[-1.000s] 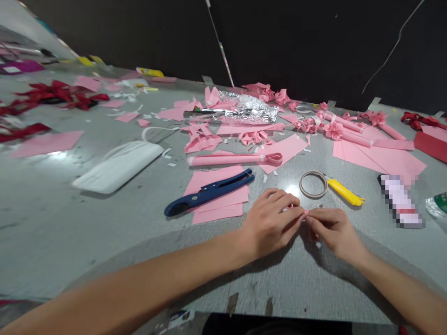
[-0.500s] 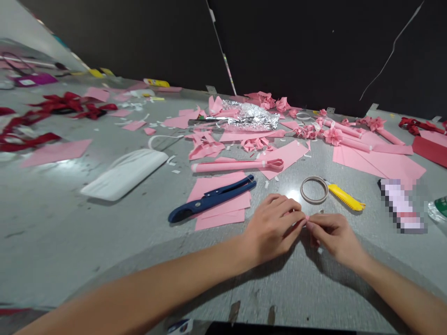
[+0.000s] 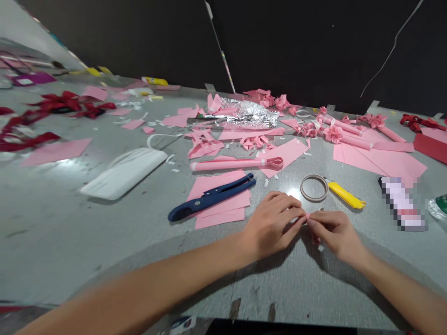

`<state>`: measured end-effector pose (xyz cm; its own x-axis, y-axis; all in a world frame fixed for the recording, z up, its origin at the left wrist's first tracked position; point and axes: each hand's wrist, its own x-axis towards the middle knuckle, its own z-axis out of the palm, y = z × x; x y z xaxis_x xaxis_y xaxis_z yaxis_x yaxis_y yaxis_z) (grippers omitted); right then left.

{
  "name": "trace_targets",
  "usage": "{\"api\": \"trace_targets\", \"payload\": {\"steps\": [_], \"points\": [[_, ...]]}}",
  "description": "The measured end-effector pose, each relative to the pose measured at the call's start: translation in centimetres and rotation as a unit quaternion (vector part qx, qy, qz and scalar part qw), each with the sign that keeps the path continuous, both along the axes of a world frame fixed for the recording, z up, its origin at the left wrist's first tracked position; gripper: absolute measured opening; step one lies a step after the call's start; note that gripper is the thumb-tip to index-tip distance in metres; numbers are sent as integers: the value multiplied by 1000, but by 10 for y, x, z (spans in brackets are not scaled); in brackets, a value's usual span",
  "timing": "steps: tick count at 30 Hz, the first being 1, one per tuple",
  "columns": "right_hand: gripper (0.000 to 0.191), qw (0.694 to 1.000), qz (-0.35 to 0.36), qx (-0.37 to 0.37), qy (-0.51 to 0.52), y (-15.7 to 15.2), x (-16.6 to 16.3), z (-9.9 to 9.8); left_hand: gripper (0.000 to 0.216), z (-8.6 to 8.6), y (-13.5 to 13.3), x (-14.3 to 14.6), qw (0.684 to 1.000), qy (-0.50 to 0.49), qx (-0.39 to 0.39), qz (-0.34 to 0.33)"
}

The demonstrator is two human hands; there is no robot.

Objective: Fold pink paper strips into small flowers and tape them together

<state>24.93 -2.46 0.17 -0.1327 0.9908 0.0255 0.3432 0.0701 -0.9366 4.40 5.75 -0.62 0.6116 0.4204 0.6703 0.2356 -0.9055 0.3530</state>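
A tiny bit of pink paper (image 3: 308, 216) is pinched between the fingertips of both hands, mostly covered by them. My left hand (image 3: 275, 223) comes from the left, thumb and fingers closed on the paper. From the right, my right hand (image 3: 337, 232) grips the same piece between thumb and index finger. Just beyond them lie a roll of tape (image 3: 301, 190) and a yellow utility knife (image 3: 346, 195). Left of my left hand, dark blue scissors-like cutters (image 3: 209, 199) rest on pink paper sheets (image 3: 220, 217). A rolled pink paper stem (image 3: 226, 164) with a looped end lies behind.
A folded white object (image 3: 125, 173), perhaps a face mask, lies to the left. Crumpled foil (image 3: 256, 114), pink paper flowers (image 3: 333, 134) and scraps spread along the dark wall (image 3: 296, 51). Red ribbon (image 3: 61, 103) lies far left; a blurred-out phone-like object (image 3: 402, 204) is at right.
Both hands keep pinching the pink paper at nearly the same spot. Only a slight shift of the whole view shows.
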Motion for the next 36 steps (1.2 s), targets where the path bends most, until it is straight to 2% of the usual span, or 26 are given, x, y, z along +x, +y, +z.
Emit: {"api": "trace_targets", "payload": {"steps": [10,19,27,36], "points": [[49,999,-3,44,-28,0,-1,-6,18,-1,0,-1,999,17,34,-11],[47,998,10,41,-41,-1,-1,-7,21,0,1,0,997,33,67,-17],[46,998,8,39,-39,0,0,-8,18,-4,3,-1,999,22,20,-37],[43,999,5,19,-29,1,0,-5,18,-4,3,1,1000,-1,-11,-29]]}}
